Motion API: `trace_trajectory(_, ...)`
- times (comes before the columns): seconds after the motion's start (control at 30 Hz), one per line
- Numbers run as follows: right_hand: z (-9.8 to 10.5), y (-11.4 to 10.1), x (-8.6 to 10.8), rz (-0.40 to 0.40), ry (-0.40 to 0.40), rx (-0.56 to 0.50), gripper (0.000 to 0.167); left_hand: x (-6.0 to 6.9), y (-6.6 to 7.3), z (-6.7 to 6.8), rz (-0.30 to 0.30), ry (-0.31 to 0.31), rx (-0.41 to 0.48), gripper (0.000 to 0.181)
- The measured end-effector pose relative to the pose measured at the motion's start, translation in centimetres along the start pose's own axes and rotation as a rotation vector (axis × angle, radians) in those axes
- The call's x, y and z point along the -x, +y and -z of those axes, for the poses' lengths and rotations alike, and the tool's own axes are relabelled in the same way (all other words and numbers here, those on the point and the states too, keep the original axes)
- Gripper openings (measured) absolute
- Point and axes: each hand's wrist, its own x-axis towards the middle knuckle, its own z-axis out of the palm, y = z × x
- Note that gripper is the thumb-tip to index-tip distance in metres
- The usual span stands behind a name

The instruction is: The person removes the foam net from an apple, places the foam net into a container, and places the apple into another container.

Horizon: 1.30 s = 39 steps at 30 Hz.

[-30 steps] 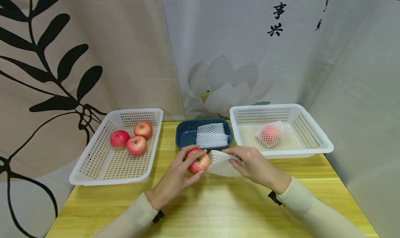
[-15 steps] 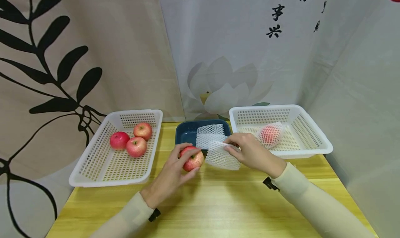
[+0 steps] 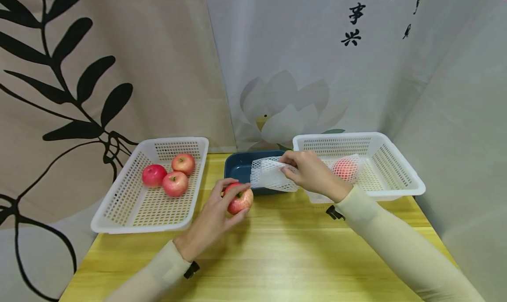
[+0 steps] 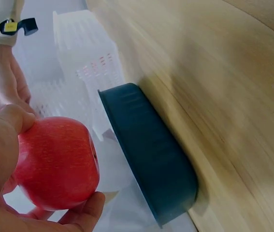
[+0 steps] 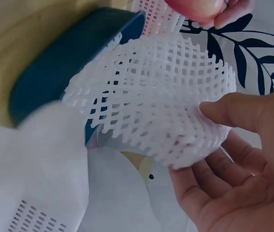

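Note:
My left hand [image 3: 211, 220] grips a red apple [image 3: 240, 200] just above the table, in front of the blue tray. In the left wrist view the thumb and fingers curl round the apple [image 4: 59, 162]. A white foam net sleeve [image 5: 151, 92] is pinched between the thumb and fingers of my right hand [image 3: 313, 172]. The sleeve hangs over the front right part of the dark blue tray [image 3: 237, 163] and covers much of the white netting there. No apple shows inside the sleeve.
A white basket [image 3: 146, 211] at the left holds several apples [image 3: 175, 184]. At the right, another white basket [image 3: 396, 170] contains a net-wrapped apple [image 3: 346, 169], partly behind my right hand. A curtain [image 3: 178, 73] hangs behind the table [image 3: 277, 258].
My right hand has carried the foam net away from the apple, up and back over the blue tray. My left hand has shifted slightly left with the apple.

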Motion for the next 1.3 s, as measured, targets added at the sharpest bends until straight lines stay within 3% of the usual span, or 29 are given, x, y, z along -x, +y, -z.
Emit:
trace_trajectory(0.27, 0.3, 0.3, -2.6, -0.009, -0.001, 0.015, 0.011, -0.1, 0.0, 0.4, -0.029, 0.057, -0.024, 0.064)
trace_trajectory(0.63, -0.3, 0.7, -5.0, 0.002, 0.025, 0.065, 0.01, 0.0, -0.2, 1.8, 0.014, 0.045, -0.024, 0.061)
trace_trajectory(0.97, -1.5, 0.9, -7.0, -0.098, -0.018, 0.103, 0.017, 0.1, -0.6, 3.1, 0.033, 0.061, -0.068, 0.061)
trace_trajectory(1.1, -2.4, 1.4, -8.0, -0.145, -0.048, 0.119, 0.019, 0.1, -0.7, 3.7, 0.077, 0.043, -0.081, 0.061)
trace_trajectory(1.3, -3.6, 1.9, -8.9, -0.189, -0.034, 0.166, 0.022, -0.1, -1.1, 4.5, 0.093, 0.052, -0.098, 0.059)
